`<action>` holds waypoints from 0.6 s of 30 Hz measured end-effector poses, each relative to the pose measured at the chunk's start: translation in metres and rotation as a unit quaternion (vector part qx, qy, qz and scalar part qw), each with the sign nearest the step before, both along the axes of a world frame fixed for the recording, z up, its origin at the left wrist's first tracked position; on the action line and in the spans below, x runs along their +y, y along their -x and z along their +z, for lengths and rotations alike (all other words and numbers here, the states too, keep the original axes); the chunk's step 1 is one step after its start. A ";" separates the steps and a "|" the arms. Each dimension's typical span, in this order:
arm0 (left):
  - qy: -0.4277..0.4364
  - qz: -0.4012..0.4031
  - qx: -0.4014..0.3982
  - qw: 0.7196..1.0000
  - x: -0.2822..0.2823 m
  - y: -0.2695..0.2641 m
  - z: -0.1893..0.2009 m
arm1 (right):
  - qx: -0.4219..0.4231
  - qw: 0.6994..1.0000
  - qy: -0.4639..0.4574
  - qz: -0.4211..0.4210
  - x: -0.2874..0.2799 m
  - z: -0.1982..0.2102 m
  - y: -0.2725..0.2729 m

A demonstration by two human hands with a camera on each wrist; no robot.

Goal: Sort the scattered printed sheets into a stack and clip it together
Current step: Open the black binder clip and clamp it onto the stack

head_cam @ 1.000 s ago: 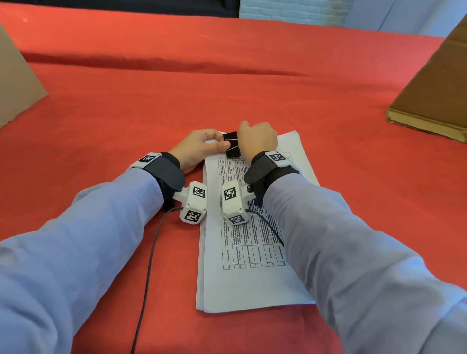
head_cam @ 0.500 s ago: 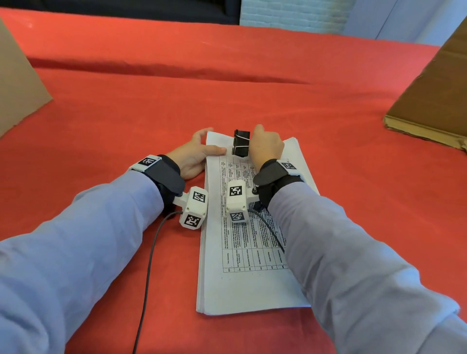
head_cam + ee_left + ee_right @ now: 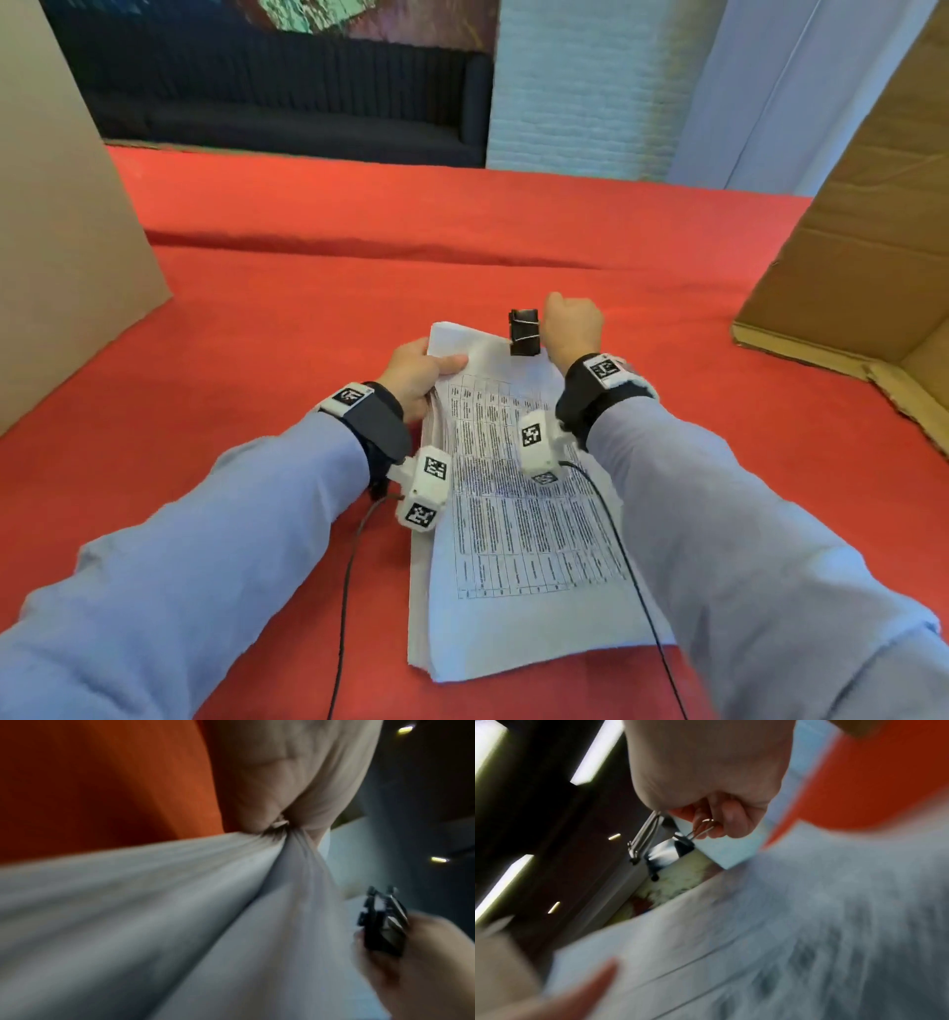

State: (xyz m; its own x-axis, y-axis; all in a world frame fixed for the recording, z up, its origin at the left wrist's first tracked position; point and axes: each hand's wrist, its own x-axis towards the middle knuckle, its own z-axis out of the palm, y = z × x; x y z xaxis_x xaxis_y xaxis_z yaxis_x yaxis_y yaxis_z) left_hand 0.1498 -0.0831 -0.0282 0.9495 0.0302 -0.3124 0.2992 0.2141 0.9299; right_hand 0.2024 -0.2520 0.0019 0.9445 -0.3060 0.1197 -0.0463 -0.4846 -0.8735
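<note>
Table (image 3: 308, 288): red cloth, unchanged.
Stack (image 3: 518, 514): on the table; far end now lifted, flat before.
Left hand (image 3: 416, 375): pinches the stack's far-left corner.
Right hand (image 3: 572, 326): grips the clip.
Clip (image 3: 524, 331): still unattached, above the stack's far edge.

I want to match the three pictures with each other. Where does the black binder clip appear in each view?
Head: binder clip above centre, at the stack's far edge, beside the right hand.
Left wrist: lower right, blurred.
Right wrist: upper middle, under the fingers.
Shared landmark: the stack of printed sheets.
</note>
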 end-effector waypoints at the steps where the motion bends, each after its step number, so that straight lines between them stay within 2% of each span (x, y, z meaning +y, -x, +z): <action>1: 0.001 -0.005 -0.033 0.999 0.001 0.003 0.004 | -0.076 0.990 0.109 0.036 -0.004 0.017 -0.001; 3: 0.009 -0.031 -0.092 0.995 0.002 0.013 0.016 | -0.198 0.931 0.289 0.099 -0.008 0.049 0.003; 5: 0.025 -0.056 -0.137 0.989 0.002 0.022 0.026 | -0.327 0.833 0.424 0.140 -0.013 0.069 0.007; 7: 0.040 -0.063 -0.175 0.982 0.001 0.029 0.035 | -0.427 0.731 0.504 0.171 -0.017 0.080 0.010; 9: 0.039 -0.062 -0.218 0.973 -0.001 0.034 0.042 | -0.481 0.672 0.531 0.187 -0.017 0.092 0.011; 11: 0.020 -0.051 -0.254 0.966 -0.003 0.039 0.047 | -0.505 0.647 0.536 0.197 -0.017 0.104 0.015; 13: 0.003 -0.038 -0.283 0.958 -0.004 0.042 0.050 | -0.523 0.640 0.525 0.205 -0.018 0.110 0.017; 18: -0.016 -0.011 -0.313 0.950 -0.007 0.047 0.055 | -0.526 0.663 0.484 0.222 -0.014 0.114 0.022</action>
